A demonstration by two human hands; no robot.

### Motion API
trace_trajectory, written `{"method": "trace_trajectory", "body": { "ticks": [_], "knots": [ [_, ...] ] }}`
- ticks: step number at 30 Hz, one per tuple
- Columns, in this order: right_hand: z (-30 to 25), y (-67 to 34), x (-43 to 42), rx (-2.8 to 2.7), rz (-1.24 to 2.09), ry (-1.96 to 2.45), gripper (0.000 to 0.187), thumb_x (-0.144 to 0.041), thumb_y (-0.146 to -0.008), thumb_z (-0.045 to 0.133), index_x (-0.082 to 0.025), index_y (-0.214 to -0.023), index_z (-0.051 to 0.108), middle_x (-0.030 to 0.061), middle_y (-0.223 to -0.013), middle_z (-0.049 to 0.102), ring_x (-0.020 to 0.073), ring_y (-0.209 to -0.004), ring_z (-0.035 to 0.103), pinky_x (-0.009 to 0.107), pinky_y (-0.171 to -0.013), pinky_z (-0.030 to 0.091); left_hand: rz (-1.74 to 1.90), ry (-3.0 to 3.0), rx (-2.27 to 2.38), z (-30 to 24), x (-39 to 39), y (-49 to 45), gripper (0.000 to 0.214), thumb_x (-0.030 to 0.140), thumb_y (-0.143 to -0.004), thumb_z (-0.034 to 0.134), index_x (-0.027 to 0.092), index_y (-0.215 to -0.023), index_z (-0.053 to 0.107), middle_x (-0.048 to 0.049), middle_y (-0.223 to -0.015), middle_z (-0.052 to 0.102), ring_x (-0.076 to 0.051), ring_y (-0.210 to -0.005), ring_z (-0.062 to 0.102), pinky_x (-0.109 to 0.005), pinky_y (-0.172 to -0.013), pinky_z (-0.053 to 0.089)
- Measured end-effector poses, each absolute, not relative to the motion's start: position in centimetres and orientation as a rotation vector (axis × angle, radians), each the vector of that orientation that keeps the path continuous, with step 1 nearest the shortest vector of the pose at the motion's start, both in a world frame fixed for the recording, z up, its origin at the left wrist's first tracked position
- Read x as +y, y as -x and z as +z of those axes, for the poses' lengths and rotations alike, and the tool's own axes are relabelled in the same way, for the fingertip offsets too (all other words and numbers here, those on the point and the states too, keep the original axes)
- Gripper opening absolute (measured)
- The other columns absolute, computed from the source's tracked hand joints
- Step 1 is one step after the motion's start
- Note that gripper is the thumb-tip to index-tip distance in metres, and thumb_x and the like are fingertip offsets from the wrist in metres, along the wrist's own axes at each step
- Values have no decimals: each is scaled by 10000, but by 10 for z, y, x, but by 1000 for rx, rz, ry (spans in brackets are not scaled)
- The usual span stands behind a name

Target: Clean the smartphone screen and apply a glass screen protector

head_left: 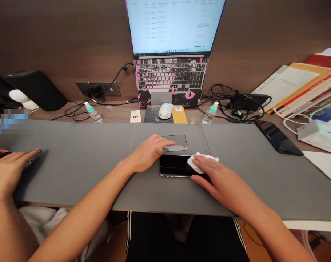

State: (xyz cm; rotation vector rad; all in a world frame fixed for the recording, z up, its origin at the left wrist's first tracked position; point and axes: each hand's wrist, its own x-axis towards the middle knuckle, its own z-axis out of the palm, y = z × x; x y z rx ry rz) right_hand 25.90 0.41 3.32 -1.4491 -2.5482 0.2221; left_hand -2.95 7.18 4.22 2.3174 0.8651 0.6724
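A black phone (174,165) lies face up on the grey desk mat (80,160), straight in front of me. My right hand (213,174) presses a small white wipe (202,160) onto the phone's right end. My left hand (149,151) rests flat beside the phone's upper left edge, fingers stretched out and touching a clear screen protector (176,142) that lies just behind the phone.
A laptop (172,54) with a pink keyboard stands at the back, with a mouse (165,110), a yellow card and two small bottles (94,112) in front. Cables and a charger sit right of it, then stacked folders (304,87) and a dark tablet (278,138). Another person's hand (7,171) rests at far left.
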Motion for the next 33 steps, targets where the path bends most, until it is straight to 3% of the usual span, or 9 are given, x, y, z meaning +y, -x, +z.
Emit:
{"method": "trace_trajectory", "body": {
  "ticks": [11, 15, 19, 27, 33],
  "knots": [
    [24, -265, -54, -2492, 186, 1422, 555, -453, -986, 527, -214, -1486, 504, 124, -1520, 516, 322, -1374, 517, 547, -1114, 476, 629, -2328, 862, 39, 73, 29, 809, 689, -988, 25, 241, -1351, 592, -80, -1284, 648, -251, -1177, 521, -483, -1072, 412],
    [24, -253, -51, -2543, 151, 1360, 549, -428, -986, 541, -148, -1458, 527, 163, -1517, 512, 324, -1395, 490, 542, -1133, 455, 602, -2369, 881, 37, 77, 29, 614, 516, -1074, 137, 206, -1189, 654, -71, -1139, 686, -232, -1078, 558, -448, -1008, 448],
    [26, -227, -43, -2627, 128, 1253, 572, -407, -980, 558, -68, -1439, 526, 204, -1515, 499, 334, -1419, 457, 536, -1148, 436, 587, -2397, 879, 38, 77, 30, 488, 392, -1075, 209, 192, -1053, 654, -52, -1021, 677, -211, -995, 569, -415, -968, 452],
    [23, -167, -21, -2693, 201, 1094, 655, -462, -956, 595, -18, -1432, 523, 245, -1514, 483, 366, -1451, 400, 533, -1178, 399, 565, -2386, 911, 38, 82, 32, 416, 307, -1040, 242, 193, -1108, 636, -55, -1123, 687, -213, -1075, 576, -434, -1029, 437],
    [24, -170, 17, -2791, 134, 931, 682, -497, -931, 624, -39, -1428, 533, 254, -1505, 489, 370, -1421, 446, 528, -1161, 415, 628, -2397, 951, 42, 84, 33, 429, 293, -1050, 224, 188, -1088, 639, -56, -1101, 700, -206, -1031, 586, -427, -997, 463]
  ]
}}
